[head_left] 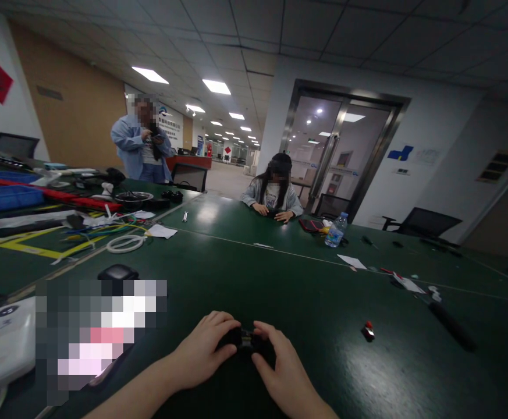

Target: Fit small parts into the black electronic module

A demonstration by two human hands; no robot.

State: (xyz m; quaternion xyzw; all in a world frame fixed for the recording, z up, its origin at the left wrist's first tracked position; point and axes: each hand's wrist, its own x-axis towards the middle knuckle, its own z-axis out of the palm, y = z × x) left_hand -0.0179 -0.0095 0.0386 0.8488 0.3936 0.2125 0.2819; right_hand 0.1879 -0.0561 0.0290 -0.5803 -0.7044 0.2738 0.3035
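Note:
Near the front edge of the green table, a small black object (247,339) with a yellowish patch sits between my two hands. Its exact kind is too dark to make out. My left hand (205,349) pinches its left end between thumb and fingers. On the right end, my right hand (277,364) closes its thumb and index finger in the same way. To the right of my hands lies a small red and silver piece (368,331). A dark rounded case (117,272) rests to the left, beyond a pixelated patch.
At left are a white device (4,349), a coiled white cable (125,244) and blue trays (7,199). A water bottle (336,230) and a black-handled tool (452,327) lie to the right. One person (272,195) sits opposite; another (142,142) stands behind.

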